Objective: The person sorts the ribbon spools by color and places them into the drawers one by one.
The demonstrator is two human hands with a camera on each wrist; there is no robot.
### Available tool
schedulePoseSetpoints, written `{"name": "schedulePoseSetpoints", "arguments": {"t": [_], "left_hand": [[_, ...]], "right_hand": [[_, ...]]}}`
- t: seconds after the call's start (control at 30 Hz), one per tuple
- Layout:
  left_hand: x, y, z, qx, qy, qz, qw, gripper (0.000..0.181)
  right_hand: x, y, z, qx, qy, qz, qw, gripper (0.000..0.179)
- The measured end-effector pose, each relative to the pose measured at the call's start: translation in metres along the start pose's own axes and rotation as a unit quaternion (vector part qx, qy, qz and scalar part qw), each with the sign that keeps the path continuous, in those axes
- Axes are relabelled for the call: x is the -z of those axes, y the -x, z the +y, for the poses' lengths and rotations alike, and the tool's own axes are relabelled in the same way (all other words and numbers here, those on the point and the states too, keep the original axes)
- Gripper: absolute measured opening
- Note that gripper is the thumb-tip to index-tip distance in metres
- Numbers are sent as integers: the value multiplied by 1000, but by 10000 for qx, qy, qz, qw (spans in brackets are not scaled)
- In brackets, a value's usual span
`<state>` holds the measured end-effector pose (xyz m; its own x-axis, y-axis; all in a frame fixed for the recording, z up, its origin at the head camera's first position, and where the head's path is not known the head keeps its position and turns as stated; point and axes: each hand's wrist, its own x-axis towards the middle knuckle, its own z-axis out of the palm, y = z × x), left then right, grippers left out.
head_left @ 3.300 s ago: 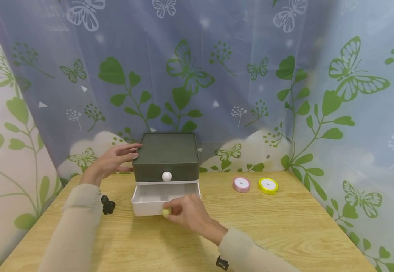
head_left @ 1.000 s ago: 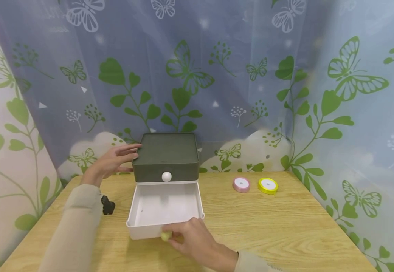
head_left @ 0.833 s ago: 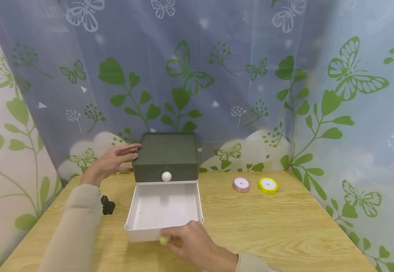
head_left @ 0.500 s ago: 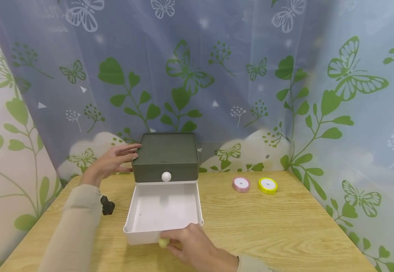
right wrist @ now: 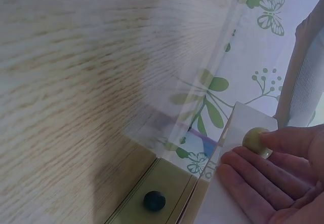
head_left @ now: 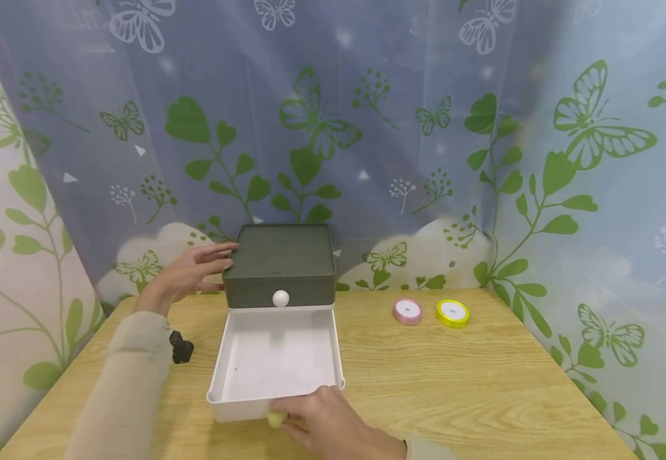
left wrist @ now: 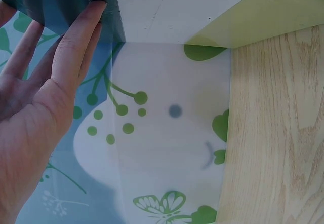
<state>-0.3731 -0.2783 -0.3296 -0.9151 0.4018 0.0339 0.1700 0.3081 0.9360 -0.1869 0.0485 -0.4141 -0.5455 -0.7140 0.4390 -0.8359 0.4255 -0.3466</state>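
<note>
A two-tier drawer box (head_left: 280, 252) stands on the table, dark green above with a white round knob (head_left: 280, 298). Its lower white drawer (head_left: 278, 364) is pulled far out, and only a tiny dark speck shows on its floor. My right hand (head_left: 333, 421) pinches the yellow-green knob (right wrist: 257, 142) on that drawer's front, between thumb and fingers. On the box's left side rests my left hand (head_left: 192, 271), its fingers fairly straight; in the left wrist view the fingertips (left wrist: 96, 11) touch the dark upper wall.
Two ribbon rolls, one pink (head_left: 407, 312) and one yellow (head_left: 452, 313), lie on the wooden table (head_left: 454, 383) to the right of the box. A small black object (head_left: 181, 348) is beside my left sleeve. Patterned curtain (head_left: 390, 160) hangs behind the table.
The white drawer has slid out toward me, with my right hand holding its knob throughout; its travel is small over the last half second. My left hand has stayed on the box.
</note>
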Motion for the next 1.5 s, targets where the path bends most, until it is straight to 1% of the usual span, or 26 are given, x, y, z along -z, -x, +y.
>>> {"name": "schedulePoseSetpoints", "arguments": {"t": [0.27, 0.53, 0.67, 0.7, 0.77, 0.83, 0.9, 0.97, 1.07, 1.1, 1.17, 1.27, 1.33, 1.4, 1.5], "left_hand": [[1, 1, -1, -11, -1, -8, 10000, 67], [1, 1, -1, 27, 6, 13, 10000, 67], [0, 1, -1, 33, 35, 14, 10000, 67], [0, 1, -1, 35, 33, 12, 10000, 67], [0, 2, -1, 35, 19, -1, 10000, 67], [0, 2, 0, 39, 19, -3, 10000, 67], [0, 2, 1, 25, -4, -10, 10000, 67], [0, 2, 1, 13, -31, -15, 10000, 67], [0, 2, 1, 5, -49, -24, 10000, 67], [0, 2, 1, 14, -47, -23, 10000, 67], [0, 3, 1, 24, -24, -14, 10000, 67], [-1, 2, 1, 27, -12, 0, 10000, 67], [-1, 2, 1, 16, -4, -1, 10000, 67], [-1, 2, 1, 6, -16, -14, 10000, 67], [-1, 1, 2, -17, -30, -38, 10000, 67]], "right_hand": [[-1, -1, 0, 19, -17, 20, 10000, 22], [1, -1, 0, -42, -157, -108, 9998, 23], [2, 0, 0, 77, 51, -39, 9999, 24], [4, 1, 0, 61, 21, -66, 10000, 25], [9, 1, -1, 3, -28, -113, 9999, 27], [18, 2, -3, -103, -197, -165, 9996, 28], [28, 2, -4, -93, -318, -96, 9994, 27], [37, 2, -2, 36, -242, 131, 9996, 24], [53, 3, 2, 52, -178, 404, 9990, 23], [59, 3, 3, -30, -207, 441, 9988, 22], [71, 2, 9, -282, -451, 462, 9975, 22], [88, 0, 22, -850, -883, 365, 9918, 22], [98, -1, 33, -1129, -1061, 313, 9874, 25], [105, -2, 46, -1331, -1040, 295, 9852, 28], [112, -2, 69, -1467, -804, 285, 9855, 33]]}}
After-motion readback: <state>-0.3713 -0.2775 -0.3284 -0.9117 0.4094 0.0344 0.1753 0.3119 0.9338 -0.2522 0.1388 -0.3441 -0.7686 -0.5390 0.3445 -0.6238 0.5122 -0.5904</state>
